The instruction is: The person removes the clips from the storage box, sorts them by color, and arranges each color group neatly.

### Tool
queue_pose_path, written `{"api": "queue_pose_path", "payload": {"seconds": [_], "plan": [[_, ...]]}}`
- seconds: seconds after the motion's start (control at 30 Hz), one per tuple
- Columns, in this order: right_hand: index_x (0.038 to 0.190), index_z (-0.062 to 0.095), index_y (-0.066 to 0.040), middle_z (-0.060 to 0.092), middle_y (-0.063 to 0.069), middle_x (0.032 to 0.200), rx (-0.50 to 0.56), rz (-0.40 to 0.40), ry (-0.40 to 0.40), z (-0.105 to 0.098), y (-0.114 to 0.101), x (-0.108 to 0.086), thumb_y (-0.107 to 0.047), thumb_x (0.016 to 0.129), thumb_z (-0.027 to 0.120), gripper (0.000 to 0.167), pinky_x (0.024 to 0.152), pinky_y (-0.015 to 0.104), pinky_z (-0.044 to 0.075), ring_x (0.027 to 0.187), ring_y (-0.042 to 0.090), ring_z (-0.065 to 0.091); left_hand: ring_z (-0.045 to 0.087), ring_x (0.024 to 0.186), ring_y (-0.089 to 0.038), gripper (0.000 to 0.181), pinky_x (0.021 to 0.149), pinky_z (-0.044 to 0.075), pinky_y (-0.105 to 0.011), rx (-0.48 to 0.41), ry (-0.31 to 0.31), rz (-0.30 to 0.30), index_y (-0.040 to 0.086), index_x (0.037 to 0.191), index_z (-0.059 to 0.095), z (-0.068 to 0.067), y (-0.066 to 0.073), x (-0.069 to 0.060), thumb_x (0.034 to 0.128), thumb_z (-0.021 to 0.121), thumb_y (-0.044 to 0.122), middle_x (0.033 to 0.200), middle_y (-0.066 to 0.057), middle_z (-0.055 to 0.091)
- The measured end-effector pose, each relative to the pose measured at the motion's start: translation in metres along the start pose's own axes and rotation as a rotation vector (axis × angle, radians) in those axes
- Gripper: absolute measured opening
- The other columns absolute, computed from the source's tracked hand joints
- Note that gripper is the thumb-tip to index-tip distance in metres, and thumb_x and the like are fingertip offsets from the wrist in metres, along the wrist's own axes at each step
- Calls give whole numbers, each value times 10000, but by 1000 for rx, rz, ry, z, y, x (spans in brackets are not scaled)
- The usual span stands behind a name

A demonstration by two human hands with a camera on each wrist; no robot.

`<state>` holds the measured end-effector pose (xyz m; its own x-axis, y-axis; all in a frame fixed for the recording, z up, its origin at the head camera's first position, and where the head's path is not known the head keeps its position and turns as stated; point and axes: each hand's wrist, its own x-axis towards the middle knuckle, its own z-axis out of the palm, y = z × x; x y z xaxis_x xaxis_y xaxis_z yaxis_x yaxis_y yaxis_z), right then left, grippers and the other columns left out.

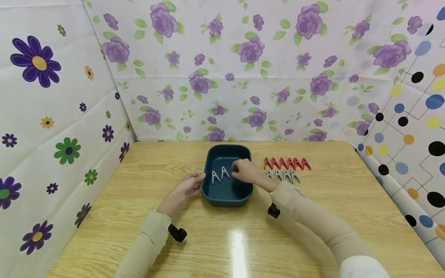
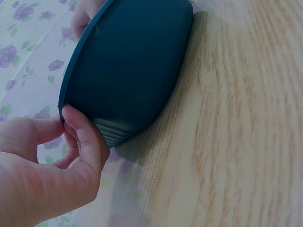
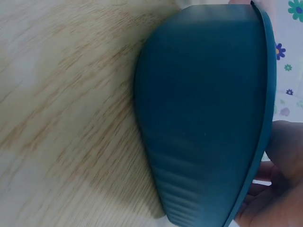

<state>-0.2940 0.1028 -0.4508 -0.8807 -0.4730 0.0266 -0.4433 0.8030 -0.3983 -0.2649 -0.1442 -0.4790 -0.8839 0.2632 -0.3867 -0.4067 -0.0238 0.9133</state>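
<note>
A dark teal plastic bin [image 1: 227,202] sits on the table with two grey clothespins lying inside, one grey clothespin [image 1: 215,177] to the left and another grey clothespin [image 1: 225,172] beside it. My left hand [image 1: 187,186] pinches the bin's left rim between thumb and fingers, as the left wrist view shows [image 2: 71,161]. Over the right rim reaches my right hand [image 1: 246,172], its fingers bent downward inside the bin near the clothespins. In the right wrist view the bin's wall [image 3: 203,104] partly covers that hand [image 3: 279,184], so whatever its fingertips hold is hidden.
Right of the bin, several red clothespins [image 1: 286,163] stand in a row. Below them lies a row of several grey clothespins [image 1: 286,176], partly behind the right wrist. A wooden table [image 1: 167,158] carries everything, with flowered cloth [image 1: 215,112] behind it.
</note>
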Motion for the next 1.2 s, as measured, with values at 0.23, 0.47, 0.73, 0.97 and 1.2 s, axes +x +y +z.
{"api": "queue_pose_path", "payload": {"seconds": [0.23,0.47,0.73,0.97,1.2], "plan": [[850,710,-81,665,33,745,-29,109,-25,10,-11,8,-225,926,648,174,586,268,491,601,119,580,568,717,-80,423,617,473,-193,-4,2,-1,-54,1341,440,0,-1,0,1018,507,211,864,18,614],[506,501,-169,375,-47,467,-26,211,5,19,-14,15,-340,931,637,477,400,233,296,416,109,408,572,678,-76,370,606,475,-198,-7,-8,9,-48,1276,476,-2,-3,2,1015,514,211,829,20,622],[498,379,-169,264,-41,474,-35,364,68,28,-17,25,-495,842,700,572,378,257,226,407,140,368,569,656,-80,332,589,475,-203,-17,13,9,-32,1252,509,-2,-2,3,1011,521,197,815,13,623],[527,422,-163,324,-23,506,-38,416,18,33,-16,30,-526,824,705,548,397,266,285,449,158,425,569,650,-72,349,594,474,-202,-11,7,7,-35,1267,502,-1,-2,3,1011,522,202,806,25,626],[531,416,-169,311,-33,500,-48,392,-3,30,-18,28,-457,844,718,522,393,256,308,452,148,437,566,660,-74,355,592,469,-201,-6,13,-5,-37,1278,496,-1,-2,3,1013,517,198,811,27,625]]}}
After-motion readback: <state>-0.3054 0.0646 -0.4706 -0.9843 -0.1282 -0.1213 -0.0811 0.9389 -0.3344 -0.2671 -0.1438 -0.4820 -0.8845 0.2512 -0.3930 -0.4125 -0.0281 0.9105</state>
